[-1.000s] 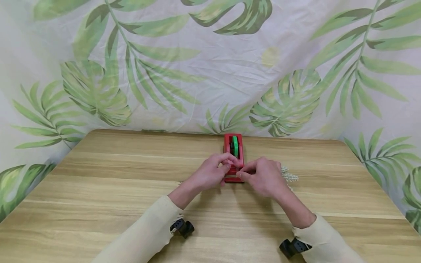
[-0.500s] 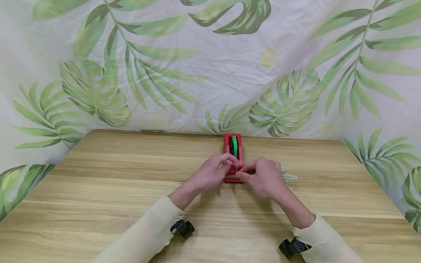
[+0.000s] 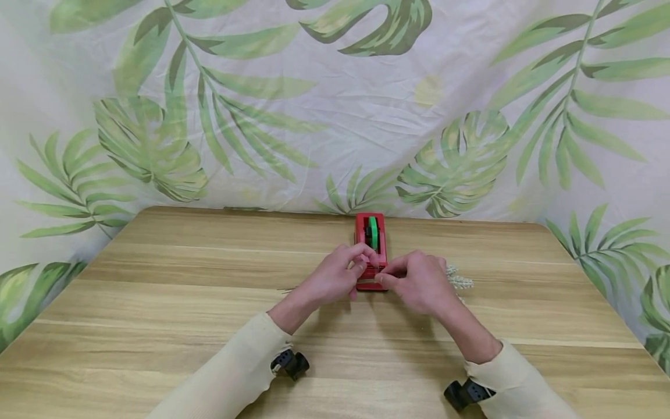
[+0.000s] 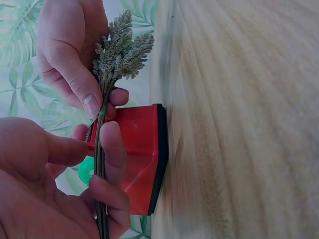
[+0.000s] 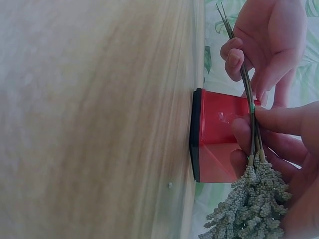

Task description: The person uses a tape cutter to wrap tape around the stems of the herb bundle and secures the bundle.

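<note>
A bunch of small pale green-grey flower sprigs on thin stems [image 4: 119,57] runs between both hands. My left hand [image 3: 337,274] holds the lower stems with curled fingers. Its thumb and index finger reach to the dispenser's front edge. My right hand [image 3: 423,280] pinches the stems just below the flower heads [image 5: 251,204]. A bit of green tape [image 5: 252,106] shows on the stems beside the right fingertips. Right behind the stems stands a red tape dispenser [image 3: 381,247] on a dark base, carrying a green tape roll [image 3: 374,231]. The fingers partly hide the dispenser's cutting edge.
The wooden table [image 3: 209,349] spreads out around the dispenser. Behind it hangs a white cloth [image 3: 340,116] printed with green leaves. Small black cameras [image 3: 290,364] are worn at both sleeve cuffs.
</note>
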A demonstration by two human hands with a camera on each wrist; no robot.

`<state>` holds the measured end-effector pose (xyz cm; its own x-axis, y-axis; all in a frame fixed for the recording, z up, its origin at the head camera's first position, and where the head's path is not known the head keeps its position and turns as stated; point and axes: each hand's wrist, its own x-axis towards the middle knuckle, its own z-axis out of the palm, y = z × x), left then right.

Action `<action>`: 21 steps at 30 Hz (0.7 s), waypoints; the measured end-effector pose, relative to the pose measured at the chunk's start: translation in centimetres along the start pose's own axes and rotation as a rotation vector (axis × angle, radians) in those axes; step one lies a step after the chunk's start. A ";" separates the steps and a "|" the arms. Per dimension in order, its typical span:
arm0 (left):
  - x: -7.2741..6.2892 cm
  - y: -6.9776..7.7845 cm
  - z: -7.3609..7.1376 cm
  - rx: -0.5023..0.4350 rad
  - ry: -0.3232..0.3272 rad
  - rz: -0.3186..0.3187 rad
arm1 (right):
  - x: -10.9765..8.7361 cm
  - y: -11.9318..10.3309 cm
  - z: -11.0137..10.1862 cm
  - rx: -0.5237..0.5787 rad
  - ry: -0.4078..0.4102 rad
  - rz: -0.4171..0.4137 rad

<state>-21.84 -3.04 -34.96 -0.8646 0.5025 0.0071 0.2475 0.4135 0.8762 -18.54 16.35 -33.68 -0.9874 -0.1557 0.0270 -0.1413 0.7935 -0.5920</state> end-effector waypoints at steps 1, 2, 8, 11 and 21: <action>0.0 0.0 0.0 0.000 0.001 0.000 | 0.0 0.0 0.0 0.001 0.001 -0.002; 0.0 0.0 0.0 0.001 0.002 0.000 | 0.0 0.0 0.0 0.002 0.002 -0.003; 0.0 0.0 0.1 -0.012 0.003 0.001 | 0.0 0.0 0.0 0.008 -0.001 0.002; 0.0 0.0 0.1 -0.040 0.003 -0.016 | 0.0 0.0 0.0 0.007 0.000 0.005; -0.1 0.0 0.2 -0.081 0.012 -0.050 | -0.1 0.1 0.1 0.000 0.007 0.003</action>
<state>-21.64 -2.93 -35.10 -0.8803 0.4734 -0.0324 0.1682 0.3751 0.9116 -18.47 16.35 -33.83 -0.9883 -0.1496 0.0307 -0.1386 0.7940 -0.5918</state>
